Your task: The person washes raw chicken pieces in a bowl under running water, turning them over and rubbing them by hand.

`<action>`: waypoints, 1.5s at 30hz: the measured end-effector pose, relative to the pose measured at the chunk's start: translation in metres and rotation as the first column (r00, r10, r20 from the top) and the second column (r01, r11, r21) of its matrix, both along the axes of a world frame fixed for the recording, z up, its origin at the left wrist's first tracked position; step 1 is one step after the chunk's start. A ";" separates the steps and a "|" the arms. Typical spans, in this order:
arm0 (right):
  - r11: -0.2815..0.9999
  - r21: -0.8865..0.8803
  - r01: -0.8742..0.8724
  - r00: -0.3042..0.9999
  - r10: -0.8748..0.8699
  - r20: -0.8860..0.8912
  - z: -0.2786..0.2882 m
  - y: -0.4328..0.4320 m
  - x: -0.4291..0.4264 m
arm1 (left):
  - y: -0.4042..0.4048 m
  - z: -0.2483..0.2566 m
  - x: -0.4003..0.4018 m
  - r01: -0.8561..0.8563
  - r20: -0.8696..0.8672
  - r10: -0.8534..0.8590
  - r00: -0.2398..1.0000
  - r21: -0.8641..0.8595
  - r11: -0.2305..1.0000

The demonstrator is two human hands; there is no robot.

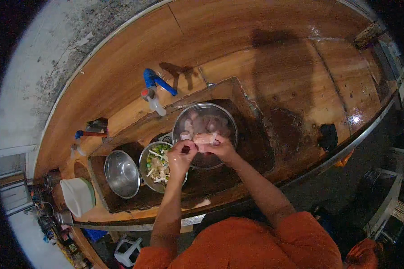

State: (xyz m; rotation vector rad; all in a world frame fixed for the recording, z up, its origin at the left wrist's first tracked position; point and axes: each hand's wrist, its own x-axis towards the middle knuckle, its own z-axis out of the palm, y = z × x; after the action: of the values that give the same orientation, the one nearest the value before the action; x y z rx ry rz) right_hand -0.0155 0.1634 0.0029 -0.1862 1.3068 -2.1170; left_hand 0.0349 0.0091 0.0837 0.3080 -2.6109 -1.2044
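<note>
Both my hands are over the near side of a round metal bowl (235, 129) in the sink basin. My right hand (220, 149) grips a pale pink piece of raw meat (205, 138), its kind unclear. My left hand (183, 155) touches the near left end of that piece with pinched fingertips. More raw meat (213, 122) lies in the bowl in cloudy water. Just left, partly behind my left hand, a second bowl (157, 166) holds green vegetable pieces and pale strips. An empty-looking metal bowl (122, 174) stands farther left.
A tap with blue pipe (153, 85) rises behind the basin, and a smaller tap (87, 134) is at the left. A white plastic container (77, 196) stands on the left counter. A dark cloth-like thing (327, 137) lies on the right counter. A white plastic stool (128, 250) is below.
</note>
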 end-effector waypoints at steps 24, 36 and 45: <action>0.945 0.059 -0.323 0.880 0.277 0.386 -0.003 0.006 0.005 | -0.002 -0.031 -0.004 -0.253 0.382 -0.061 0.922 0.714 0.653; 0.930 0.283 -0.235 0.965 0.189 0.180 0.015 0.003 0.001 | -0.013 -0.051 -0.007 -0.173 0.216 0.069 0.974 0.510 0.843; 0.894 0.440 -0.081 0.966 0.179 -0.186 0.001 -0.004 0.009 | -0.056 -0.095 0.009 -0.204 0.087 0.185 0.979 0.502 0.841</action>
State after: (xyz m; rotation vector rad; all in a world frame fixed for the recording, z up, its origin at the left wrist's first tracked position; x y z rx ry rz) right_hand -0.0070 0.1590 0.0039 -0.3201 1.8063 -1.6791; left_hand 0.0440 -0.0465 -0.0109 0.6794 -2.1704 -1.8080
